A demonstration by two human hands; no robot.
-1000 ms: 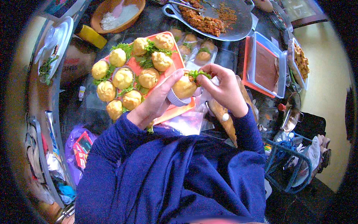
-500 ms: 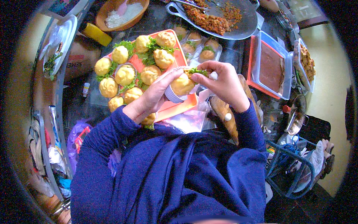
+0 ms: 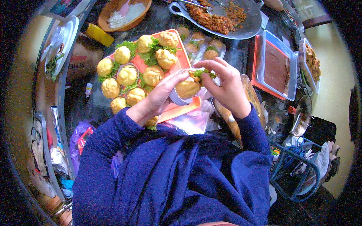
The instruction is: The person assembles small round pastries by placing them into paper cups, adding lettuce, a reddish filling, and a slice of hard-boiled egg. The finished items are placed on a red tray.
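My left hand (image 3: 159, 97) is closed around a golden puff-like bun (image 3: 187, 89) in a pleated white paper cup (image 3: 176, 98). The bun has an opening on top where orange-brown filling (image 3: 195, 78) shows. Against that opening, my right hand (image 3: 229, 87) pinches a green lettuce leaf (image 3: 204, 74) between thumb and fingers. A small white piece (image 3: 217, 81) shows by the right fingers; I cannot tell what it is. Under and behind the left hand lies an orange tray (image 3: 182, 57) of similar buns (image 3: 128, 76), several with lettuce tucked in.
At the back stands a pan (image 3: 253, 22) of minced filling, with a brown bowl (image 3: 145, 16) of white grains and a pink spoon to its left. Clear packs (image 3: 223, 48) of buns lie behind the tray. A brown-filled container (image 3: 278, 71) and a blue basket (image 3: 272, 174) sit at right.
Both hands and the bun have shifted slightly right. The bun has tilted a little, the lettuce sits closer over its opening, and the right fingers have curled more.
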